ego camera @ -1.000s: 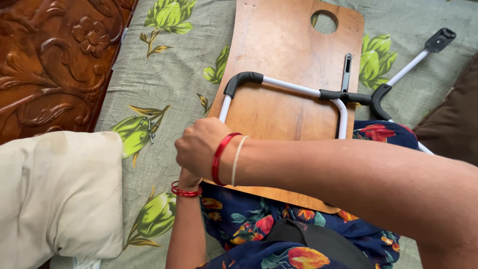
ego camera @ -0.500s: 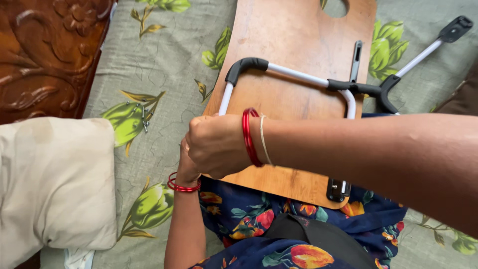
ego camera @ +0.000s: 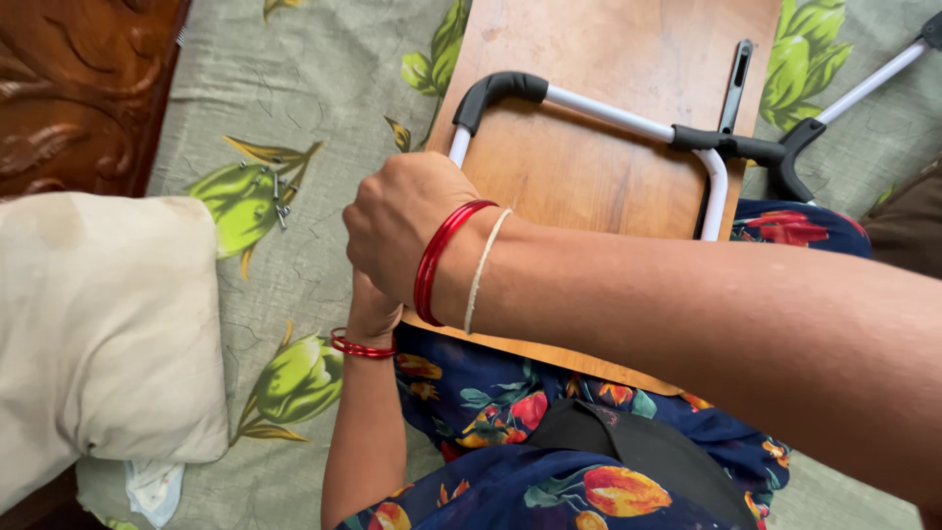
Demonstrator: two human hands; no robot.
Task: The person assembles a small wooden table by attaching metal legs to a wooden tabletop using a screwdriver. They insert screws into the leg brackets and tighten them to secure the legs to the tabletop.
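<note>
My right hand is curled into a fist at the near left corner of the wooden folding table, right where the white tube leg meets the board; what the fist grips I cannot tell. My left hand sits tucked beneath it, mostly hidden, so whether it is spread or clenched cannot be told. Red bangles ring both wrists. The table lies upside down across my lap on a flowered skirt, its far end resting on the green leaf-print bedsheet. A few loose screws lie on the sheet to the left, near a cream pillow.
</note>
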